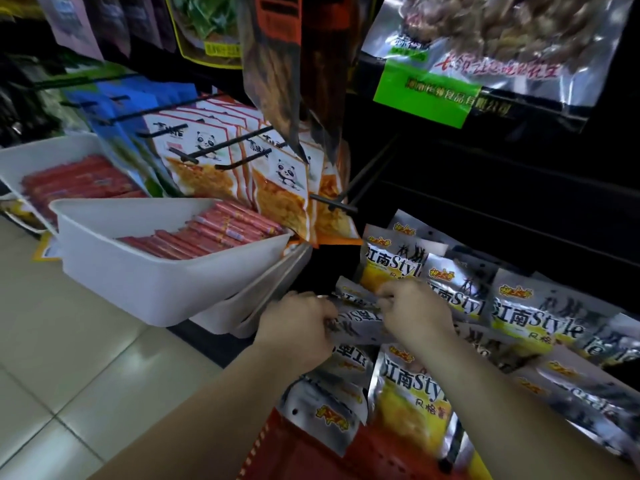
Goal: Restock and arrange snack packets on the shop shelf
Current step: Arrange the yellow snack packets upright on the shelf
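Right now both of my hands are down at the low dark shelf, working on one silver snack packet that lies crosswise with its print upside down to me. My left hand is curled round its left end, fingers wrapped over the foil. My right hand pinches its upper edge from the other side. The two hands are close together but not touching.

Behind and to the right of my right hand, more silver packets of the same kind stand leaning in an overlapping row along the shelf. Another one lies face up just under my right wrist, and a few more are piled loosely beneath my left wrist, spilling over the rim of a red basket at the bottom.

To the left, a white tub tilts toward me, filled with red sausage sticks; a second tub of the same sits behind it. Above them, panda-print packets hang on black pegs. A large clear bag of peanuts hangs at the upper right. Pale floor tiles show at the left.
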Demonstrator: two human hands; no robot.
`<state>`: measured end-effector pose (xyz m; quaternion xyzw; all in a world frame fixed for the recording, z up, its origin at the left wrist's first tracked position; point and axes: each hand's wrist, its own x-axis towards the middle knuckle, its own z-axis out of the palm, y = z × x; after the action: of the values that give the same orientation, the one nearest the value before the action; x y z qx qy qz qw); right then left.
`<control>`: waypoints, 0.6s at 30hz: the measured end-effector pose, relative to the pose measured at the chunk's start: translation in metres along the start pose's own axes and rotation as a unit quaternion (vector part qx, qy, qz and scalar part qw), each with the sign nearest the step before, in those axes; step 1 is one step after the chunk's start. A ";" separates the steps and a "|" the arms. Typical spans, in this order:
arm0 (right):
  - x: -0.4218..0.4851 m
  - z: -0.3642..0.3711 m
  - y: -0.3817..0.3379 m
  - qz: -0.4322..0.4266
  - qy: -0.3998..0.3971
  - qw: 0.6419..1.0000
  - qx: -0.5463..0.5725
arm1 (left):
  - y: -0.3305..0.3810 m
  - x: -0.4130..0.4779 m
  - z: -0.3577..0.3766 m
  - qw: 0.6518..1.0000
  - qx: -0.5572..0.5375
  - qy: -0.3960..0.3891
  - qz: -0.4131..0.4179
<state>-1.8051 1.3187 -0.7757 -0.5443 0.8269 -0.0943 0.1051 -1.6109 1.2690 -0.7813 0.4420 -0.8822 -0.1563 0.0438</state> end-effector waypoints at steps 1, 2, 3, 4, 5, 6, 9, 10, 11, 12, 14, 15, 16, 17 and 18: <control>0.001 0.001 0.001 -0.005 0.023 0.999 0.025 | 0.003 0.001 0.000 1.000 0.025 0.011 0.014; 0.002 0.002 0.002 -0.017 0.049 0.997 0.052 | 0.006 0.002 0.000 0.999 0.033 0.015 0.018; 0.002 0.001 0.002 -0.035 0.083 0.993 0.073 | 0.007 0.003 0.000 0.999 0.021 0.023 0.017; 0.001 -0.002 0.002 -0.055 0.123 0.987 0.082 | 0.006 0.005 0.000 1.000 0.000 0.028 0.014; 0.001 -0.006 0.002 -0.074 0.164 0.980 0.081 | 0.004 0.009 -0.001 0.999 -0.028 0.039 0.007; 0.002 -0.010 0.002 -0.092 0.202 0.972 0.072 | 0.001 0.012 -0.001 0.997 -0.067 0.047 -0.008; 0.001 -0.021 0.003 -0.121 0.263 0.955 0.069 | -0.002 0.017 -0.005 0.977 -0.196 0.060 -0.064; -0.001 -0.023 0.003 -0.129 0.269 0.951 0.077 | 0.000 0.017 -0.005 0.970 -0.224 0.046 -0.085; -0.004 -0.024 0.004 -0.133 0.272 0.949 0.083 | 0.001 0.017 -0.004 0.966 -0.237 0.026 -0.101; -0.007 -0.025 0.004 -0.134 0.276 0.948 0.086 | 0.002 0.018 -0.002 0.968 -0.226 0.006 -0.109; -0.012 -0.027 0.005 -0.132 0.281 0.946 0.093 | 0.003 0.019 0.001 0.978 -0.172 -0.023 -0.117; -0.013 -0.028 0.005 -0.133 0.285 0.945 0.095 | 0.006 0.021 0.001 0.982 -0.151 -0.027 -0.112; -0.014 -0.031 0.005 -0.136 0.289 0.943 0.093 | 0.009 0.022 0.000 0.985 -0.134 -0.035 -0.101; -0.014 -0.033 0.005 -0.143 0.295 0.941 0.089 | 0.013 0.022 -0.001 0.987 -0.127 -0.042 -0.093; -0.015 -0.035 0.005 -0.149 0.301 0.938 0.085 | 0.018 0.022 -0.003 0.983 -0.138 -0.060 -0.102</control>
<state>-1.8134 1.3354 -0.7419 -0.5966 0.7181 -0.3382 -0.1185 -1.6370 1.2612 -0.7743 0.5088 -0.8037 -0.3065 0.0354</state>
